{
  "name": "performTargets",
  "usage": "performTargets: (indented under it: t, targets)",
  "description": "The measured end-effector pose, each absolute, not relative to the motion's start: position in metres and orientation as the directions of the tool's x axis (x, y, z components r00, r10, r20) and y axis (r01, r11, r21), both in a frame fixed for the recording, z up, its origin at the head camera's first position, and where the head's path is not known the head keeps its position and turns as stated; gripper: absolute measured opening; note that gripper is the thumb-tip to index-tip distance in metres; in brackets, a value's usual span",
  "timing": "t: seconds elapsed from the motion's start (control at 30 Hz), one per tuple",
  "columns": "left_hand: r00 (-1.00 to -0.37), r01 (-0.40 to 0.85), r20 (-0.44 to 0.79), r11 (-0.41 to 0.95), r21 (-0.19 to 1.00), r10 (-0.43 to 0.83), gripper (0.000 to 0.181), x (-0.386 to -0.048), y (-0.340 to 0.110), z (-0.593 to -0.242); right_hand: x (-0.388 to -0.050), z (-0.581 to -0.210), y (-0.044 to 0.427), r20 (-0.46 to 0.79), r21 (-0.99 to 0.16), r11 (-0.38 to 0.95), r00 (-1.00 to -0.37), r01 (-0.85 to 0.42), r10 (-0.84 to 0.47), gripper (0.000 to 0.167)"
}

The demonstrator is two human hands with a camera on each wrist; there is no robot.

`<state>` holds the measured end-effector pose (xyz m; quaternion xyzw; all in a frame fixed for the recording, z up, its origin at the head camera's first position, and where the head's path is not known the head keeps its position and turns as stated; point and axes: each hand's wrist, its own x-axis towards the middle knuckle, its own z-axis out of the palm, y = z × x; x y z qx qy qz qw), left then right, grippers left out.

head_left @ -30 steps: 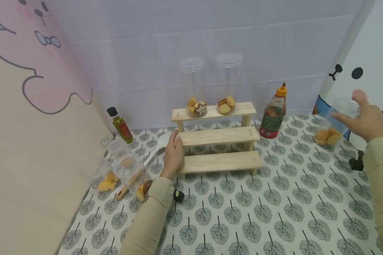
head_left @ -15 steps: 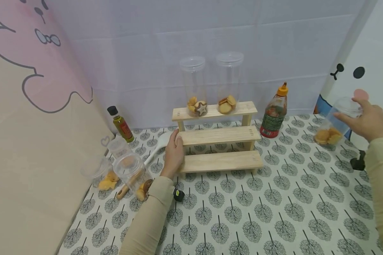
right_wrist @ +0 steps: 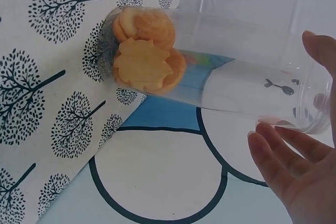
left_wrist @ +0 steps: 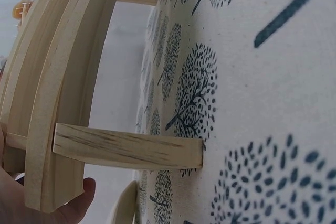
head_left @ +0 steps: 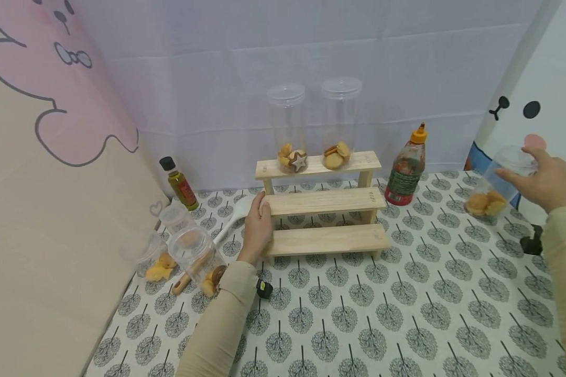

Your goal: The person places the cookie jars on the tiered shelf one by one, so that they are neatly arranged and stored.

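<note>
My left hand [head_left: 257,228] grips the left end of the three-step wooden rack [head_left: 327,239]; in the left wrist view its fingers curl round the end of a wooden board [left_wrist: 47,129]. At the far right, my right hand [head_left: 549,180] holds a clear jar [head_left: 495,180] near its lid, thumb on one side and fingers on the other. Cookies [right_wrist: 144,51] lie at the bottom of that jar, which stands on the tablecloth. Two tall clear jars [head_left: 287,123] with cookies stand side by side on the rack's top step.
A red sauce bottle [head_left: 404,170] stands right of the rack. At the left are an oil bottle [head_left: 180,184], several clear jars [head_left: 190,246] and a white spoon [head_left: 240,208] with a wooden handle. Printed cloth walls rise behind and at both sides.
</note>
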<state>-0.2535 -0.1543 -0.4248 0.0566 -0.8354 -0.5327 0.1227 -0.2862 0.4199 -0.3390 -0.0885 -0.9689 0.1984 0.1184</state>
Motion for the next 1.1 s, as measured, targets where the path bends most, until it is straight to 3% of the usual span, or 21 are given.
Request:
performTargets:
  t: [0.63,1.1]
  targets:
    - [-0.962,0.027,0.141,0.429,0.903,-0.236,0.05,-0.254,-0.153,-0.425,-0.273,-0.309,0.41,0.295,-0.331,0.94,-0.937,0.081,0.185,0.087]
    - [-0.961,0.023,0.134,0.418,0.908,-0.24,0.05,-0.255,-0.155,-0.424,-0.251,-0.255,0.355,0.351,-0.284,0.958,-0.933,-0.03,0.074,0.089]
